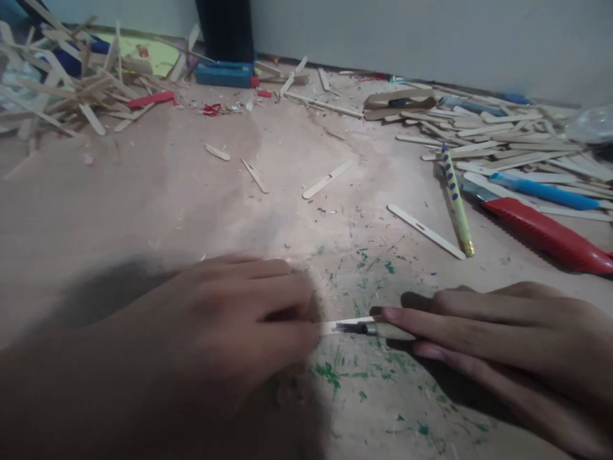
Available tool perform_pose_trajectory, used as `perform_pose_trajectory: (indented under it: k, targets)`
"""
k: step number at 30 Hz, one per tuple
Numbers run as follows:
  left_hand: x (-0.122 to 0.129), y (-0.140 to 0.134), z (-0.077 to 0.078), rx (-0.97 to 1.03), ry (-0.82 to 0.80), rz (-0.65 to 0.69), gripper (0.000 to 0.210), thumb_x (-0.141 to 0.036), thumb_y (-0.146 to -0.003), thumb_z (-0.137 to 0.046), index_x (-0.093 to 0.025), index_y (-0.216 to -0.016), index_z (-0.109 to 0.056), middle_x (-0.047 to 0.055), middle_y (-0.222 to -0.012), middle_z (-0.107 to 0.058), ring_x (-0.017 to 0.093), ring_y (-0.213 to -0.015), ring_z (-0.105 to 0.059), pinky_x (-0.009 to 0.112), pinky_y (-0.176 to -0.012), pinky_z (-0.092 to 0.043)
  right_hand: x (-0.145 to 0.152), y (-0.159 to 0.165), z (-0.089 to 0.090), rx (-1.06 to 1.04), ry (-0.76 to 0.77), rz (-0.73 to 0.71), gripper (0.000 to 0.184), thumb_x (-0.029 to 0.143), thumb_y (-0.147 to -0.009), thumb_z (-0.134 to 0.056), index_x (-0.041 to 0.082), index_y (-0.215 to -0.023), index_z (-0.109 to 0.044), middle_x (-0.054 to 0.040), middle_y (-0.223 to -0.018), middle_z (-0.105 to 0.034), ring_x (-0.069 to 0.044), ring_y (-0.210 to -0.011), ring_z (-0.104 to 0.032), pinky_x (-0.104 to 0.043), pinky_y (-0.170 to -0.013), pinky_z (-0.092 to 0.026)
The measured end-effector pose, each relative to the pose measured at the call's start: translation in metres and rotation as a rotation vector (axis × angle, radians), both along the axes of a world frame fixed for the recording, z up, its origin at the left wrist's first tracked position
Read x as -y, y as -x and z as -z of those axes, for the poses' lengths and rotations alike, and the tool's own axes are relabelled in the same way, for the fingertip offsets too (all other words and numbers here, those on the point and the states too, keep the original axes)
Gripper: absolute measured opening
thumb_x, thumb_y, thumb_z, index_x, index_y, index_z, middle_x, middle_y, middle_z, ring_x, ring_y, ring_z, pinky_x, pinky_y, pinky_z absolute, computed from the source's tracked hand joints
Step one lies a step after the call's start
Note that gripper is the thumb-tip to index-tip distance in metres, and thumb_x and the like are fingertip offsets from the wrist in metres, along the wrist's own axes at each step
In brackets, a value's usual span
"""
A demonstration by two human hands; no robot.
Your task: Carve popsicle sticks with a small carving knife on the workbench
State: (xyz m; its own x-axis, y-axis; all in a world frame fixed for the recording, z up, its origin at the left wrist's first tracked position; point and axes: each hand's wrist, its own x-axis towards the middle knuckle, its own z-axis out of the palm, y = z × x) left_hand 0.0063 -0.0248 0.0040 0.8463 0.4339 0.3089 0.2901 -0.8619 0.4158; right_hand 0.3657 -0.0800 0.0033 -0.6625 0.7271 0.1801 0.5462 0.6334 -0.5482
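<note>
our left hand (239,319) holds the stick (327,328); our right hand (507,332) grips the tool (390,330), pointing left, nearly along the stick's length.

A red-handled utility knife (550,233) lies at the right of the wooden tabletop (158,198), its grey metal end towards a yellow pencil (457,201) with purple dots. Behind the knife, a blue pen (546,190) rests on a spread of plain craft sticks (512,142), with crumpled clear plastic (594,124) at their far right and a brown looped strip (400,102) at their left end. In the far left corner, a tangled heap of craft sticks (62,89) includes a red piece (151,99), and a yellow-green sheet (156,54) shows behind. A blue block (224,73) sits before a dark post (225,29) against the pale wall (383,38). Green flecks (328,374) mark the near tabletop.
</note>
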Motion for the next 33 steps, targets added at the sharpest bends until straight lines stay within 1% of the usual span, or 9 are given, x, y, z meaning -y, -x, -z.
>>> perform_pose_trajectory:
  k: [4, 6, 8, 10, 14, 18, 22, 29, 33]
  targets:
    - [0.000, 0.000, 0.002, 0.012, 0.018, -0.009, 0.036, -0.003, -0.127, -0.062, -0.025, -0.113, -0.087, -0.003, -0.113, -0.089, 0.019, -0.103, -0.084, 0.037, -0.097, -0.063, 0.001, -0.003, 0.001, 0.042, 0.003, -0.054, 0.050, 0.037, -0.143, -0.043, 0.040, -0.188, -0.064, 0.0040, -0.088, -0.078, -0.014, -0.065, -0.078, -0.028, -0.056, -0.056]
    - [-0.002, 0.000, 0.000, 0.002, 0.027, -0.005, 0.039, -0.003, -0.128, -0.059, -0.024, -0.111, -0.087, -0.003, -0.111, -0.089, 0.018, -0.100, -0.083, 0.036, -0.094, -0.062, 0.004, -0.007, 0.003, 0.032, 0.014, -0.012, 0.053, 0.036, -0.142, -0.044, 0.044, -0.192, -0.061, 0.0019, -0.093, -0.083, -0.017, -0.071, -0.082, -0.030, -0.058, -0.060]
    - [-0.004, 0.000, -0.003, -0.013, 0.034, 0.005, 0.043, -0.004, -0.129, -0.056, -0.024, -0.107, -0.087, -0.003, -0.108, -0.087, 0.017, -0.096, -0.081, 0.035, -0.092, -0.060, 0.007, -0.010, 0.007, 0.007, 0.026, 0.055, 0.056, 0.039, -0.141, -0.046, 0.052, -0.194, -0.059, -0.0017, -0.106, -0.090, -0.023, -0.087, -0.090, -0.034, -0.065, -0.068]
    - [-0.005, 0.000, -0.004, -0.024, 0.034, 0.009, 0.044, -0.005, -0.130, -0.056, -0.023, -0.103, -0.086, -0.004, -0.105, -0.085, 0.017, -0.095, -0.080, 0.035, -0.091, -0.060, 0.009, -0.011, 0.009, -0.015, 0.050, 0.073, 0.057, 0.040, -0.141, -0.046, 0.056, -0.194, -0.058, -0.0019, -0.107, -0.090, -0.025, -0.087, -0.090, -0.036, -0.064, -0.068]
    - [-0.002, 0.001, -0.001, -0.024, 0.043, -0.005, 0.036, -0.008, -0.130, -0.061, -0.026, -0.113, -0.087, -0.005, -0.111, -0.087, 0.017, -0.101, -0.082, 0.036, -0.095, -0.062, 0.007, -0.007, 0.009, 0.002, 0.046, 0.010, 0.051, 0.039, -0.141, -0.047, 0.049, -0.189, -0.063, 0.0015, -0.093, -0.082, -0.019, -0.068, -0.080, -0.037, -0.055, -0.056]
    - [0.000, 0.001, 0.002, 0.013, 0.041, -0.030, 0.037, -0.006, -0.130, -0.060, -0.026, -0.110, -0.085, -0.004, -0.108, -0.086, 0.017, -0.098, -0.082, 0.037, -0.092, -0.062, 0.000, 0.000, 0.003, 0.038, -0.016, -0.006, 0.039, 0.037, -0.143, -0.043, 0.037, -0.171, -0.071, 0.0039, -0.090, -0.082, -0.013, -0.065, -0.079, -0.030, -0.054, -0.054]
    - [-0.004, 0.001, 0.001, 0.030, 0.051, 0.044, 0.037, -0.003, -0.128, -0.058, -0.024, -0.109, -0.082, -0.003, -0.110, -0.085, 0.017, -0.096, -0.080, 0.037, -0.087, -0.060, -0.001, 0.005, -0.002, 0.045, -0.108, -0.014, 0.035, 0.035, -0.144, -0.042, 0.030, -0.158, -0.073, 0.0069, -0.082, -0.074, -0.010, -0.058, -0.072, -0.028, -0.051, -0.048]
    - [-0.005, 0.003, 0.003, -0.012, 0.039, 0.009, 0.028, -0.015, -0.135, -0.060, -0.028, -0.121, -0.080, -0.005, -0.113, -0.086, 0.016, -0.099, -0.079, 0.033, -0.092, -0.059, 0.003, 0.004, 0.004, 0.093, -0.189, -0.037, 0.029, 0.029, -0.142, -0.048, 0.025, -0.162, -0.069, 0.0082, -0.083, -0.066, -0.011, -0.058, -0.062, -0.033, -0.053, -0.043]
    - [-0.005, 0.002, 0.004, -0.026, 0.015, -0.004, 0.030, -0.013, -0.133, -0.060, -0.027, -0.116, -0.081, -0.003, -0.112, -0.086, 0.017, -0.098, -0.080, 0.033, -0.092, -0.060, 0.004, 0.004, 0.003, 0.051, -0.139, -0.008, 0.032, 0.029, -0.142, -0.048, 0.028, -0.164, -0.071, 0.0055, -0.084, -0.070, -0.014, -0.061, -0.070, -0.035, -0.053, -0.046]
